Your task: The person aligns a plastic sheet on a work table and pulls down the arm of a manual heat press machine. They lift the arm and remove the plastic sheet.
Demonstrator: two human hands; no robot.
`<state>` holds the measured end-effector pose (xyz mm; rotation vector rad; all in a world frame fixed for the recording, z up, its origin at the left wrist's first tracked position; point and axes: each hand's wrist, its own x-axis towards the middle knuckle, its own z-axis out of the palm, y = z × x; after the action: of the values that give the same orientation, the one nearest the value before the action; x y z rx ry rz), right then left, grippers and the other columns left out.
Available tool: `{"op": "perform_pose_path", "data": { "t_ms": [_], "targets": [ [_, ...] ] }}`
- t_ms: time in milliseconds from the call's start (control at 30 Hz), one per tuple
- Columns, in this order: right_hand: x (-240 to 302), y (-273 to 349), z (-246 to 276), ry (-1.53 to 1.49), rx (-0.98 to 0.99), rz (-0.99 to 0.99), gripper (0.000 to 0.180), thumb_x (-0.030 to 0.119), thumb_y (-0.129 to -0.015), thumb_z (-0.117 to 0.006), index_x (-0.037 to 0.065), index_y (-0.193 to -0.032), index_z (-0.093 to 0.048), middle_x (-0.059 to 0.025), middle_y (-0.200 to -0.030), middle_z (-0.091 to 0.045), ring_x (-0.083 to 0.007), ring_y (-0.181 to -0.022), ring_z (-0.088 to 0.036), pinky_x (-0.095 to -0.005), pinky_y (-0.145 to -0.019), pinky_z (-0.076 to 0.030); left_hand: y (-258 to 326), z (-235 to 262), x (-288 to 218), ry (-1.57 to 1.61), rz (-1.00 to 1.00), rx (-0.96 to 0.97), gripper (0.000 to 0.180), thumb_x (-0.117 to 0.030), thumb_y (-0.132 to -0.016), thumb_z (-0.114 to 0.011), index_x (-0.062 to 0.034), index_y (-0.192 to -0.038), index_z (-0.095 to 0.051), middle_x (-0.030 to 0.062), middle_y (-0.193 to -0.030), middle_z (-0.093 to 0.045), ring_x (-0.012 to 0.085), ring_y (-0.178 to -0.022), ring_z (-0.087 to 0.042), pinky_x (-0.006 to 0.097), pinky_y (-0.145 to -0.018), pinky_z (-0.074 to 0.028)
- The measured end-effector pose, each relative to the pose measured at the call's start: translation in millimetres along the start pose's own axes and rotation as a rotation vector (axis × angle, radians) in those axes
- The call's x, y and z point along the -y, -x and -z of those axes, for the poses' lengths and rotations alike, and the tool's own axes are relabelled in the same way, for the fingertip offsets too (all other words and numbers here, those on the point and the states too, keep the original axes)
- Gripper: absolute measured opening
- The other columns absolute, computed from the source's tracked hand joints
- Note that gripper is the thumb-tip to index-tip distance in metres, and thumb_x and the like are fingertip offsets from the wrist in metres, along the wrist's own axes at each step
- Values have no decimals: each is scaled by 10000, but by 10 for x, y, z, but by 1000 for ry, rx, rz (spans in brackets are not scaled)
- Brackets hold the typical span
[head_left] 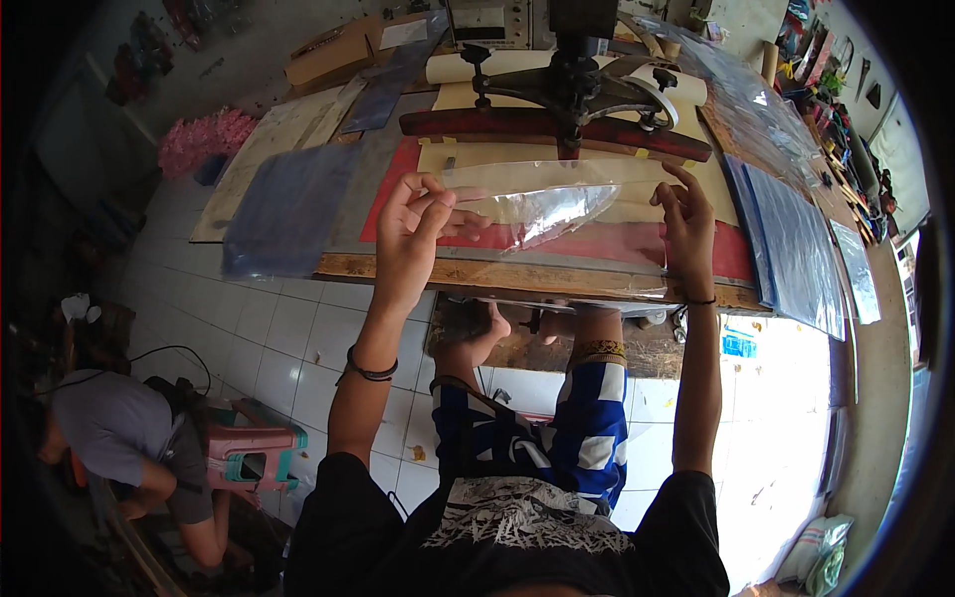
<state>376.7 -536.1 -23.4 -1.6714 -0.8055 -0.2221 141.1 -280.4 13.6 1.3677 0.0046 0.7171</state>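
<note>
A thin sheet of clear plastic (557,214) is stretched between my two hands above the near edge of the work table. Glare lies across its middle. My left hand (418,234) pinches its left end between thumb and forefinger, and the other fingers show behind the film. At the opposite end, my right hand (688,224) has its fingers bent closed on the film's edge. Just beyond the sheet stands a black press head with a long dark-red bar (468,123). Beneath lie a cream work surface (477,154) and a red strip (731,249).
Blue-tinted plastic sheets (288,209) overhang the table's left side; more clear sheets (796,239) lie at the right. A wooden edge (537,279) runs along the front. At lower left, another person (119,428) bends beside a pink and green stool (254,453).
</note>
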Motion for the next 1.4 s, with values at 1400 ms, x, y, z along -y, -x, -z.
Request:
{"op": "perform_pose_path", "data": {
  "t_ms": [1400],
  "targets": [
    [546, 198, 356, -214, 73, -71, 352, 231, -1015, -567, 37, -1308, -593, 35, -727, -598, 10, -529, -392, -166, -454, -284, -394, -306, -597, -629, 355, 717, 250, -198, -914, -702, 46, -967, -695, 42, -778, -677, 76, -675, -599, 233, -621, -494]
  ]
}}
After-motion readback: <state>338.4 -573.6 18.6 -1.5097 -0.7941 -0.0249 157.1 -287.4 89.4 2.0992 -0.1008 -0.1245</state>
